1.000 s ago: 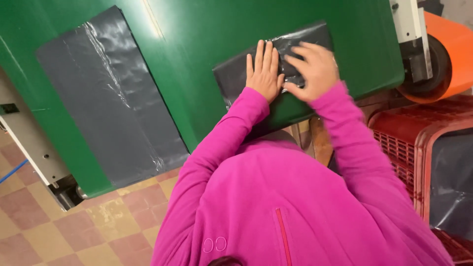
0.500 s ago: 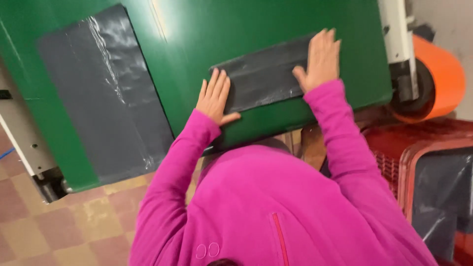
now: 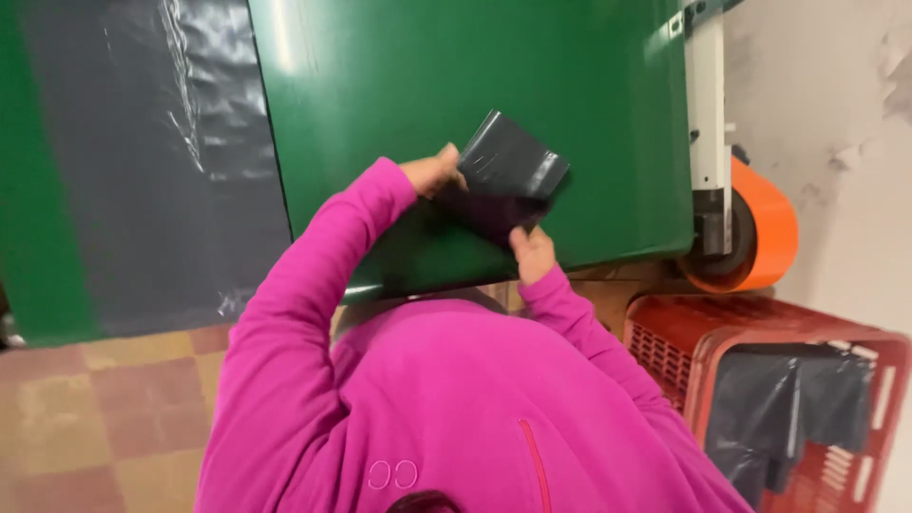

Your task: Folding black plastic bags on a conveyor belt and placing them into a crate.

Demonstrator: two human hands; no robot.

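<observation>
A folded dark grey plastic bag (image 3: 508, 176) is held tilted just above the green table (image 3: 427, 85). My left hand (image 3: 432, 174) grips the bag's left edge. My right hand (image 3: 532, 252) holds its lower edge from underneath, with the fingertips hidden behind the plastic. Both arms are in bright pink sleeves.
Another dark grey bag (image 3: 142, 161) lies spread flat on the table's left part. An orange roller (image 3: 760, 228) on a white bracket sits at the table's right end. A red plastic crate (image 3: 788, 399) with grey bags in it stands lower right. Checkered floor tiles show lower left.
Earlier both hands pressed and smoothed the bag flat on the table, moving apart. Now the bag is folded smaller and lifted off the surface in both hands.
</observation>
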